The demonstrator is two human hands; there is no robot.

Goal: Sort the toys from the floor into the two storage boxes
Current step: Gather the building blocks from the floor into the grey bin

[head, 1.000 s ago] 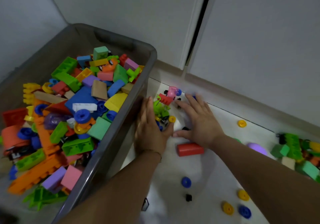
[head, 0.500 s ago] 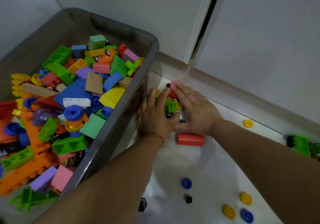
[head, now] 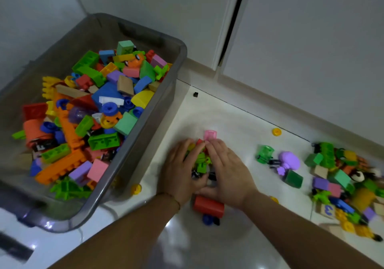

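- Toys (head: 200,160): small green, red and black cluster at frame centre, on the floor, squeezed between both hands, not lifted.
- Left hand (head: 180,171): cupped, fingers lightly bent round the cluster's left side.
- Right hand (head: 226,171): same on the right side, fingertips meeting the left's just below pink piece (head: 209,135).
- Changed: a second ago hands apart with cluster loose between them; now closed up and pulled toward lower frame, butting red cylinder (head: 208,206).
- Means scoop is gathered. Probably ready to lift into box (head: 178,65), upper left, already well filled.
- Still to sort: big pile (head: 342,177) at right edge.
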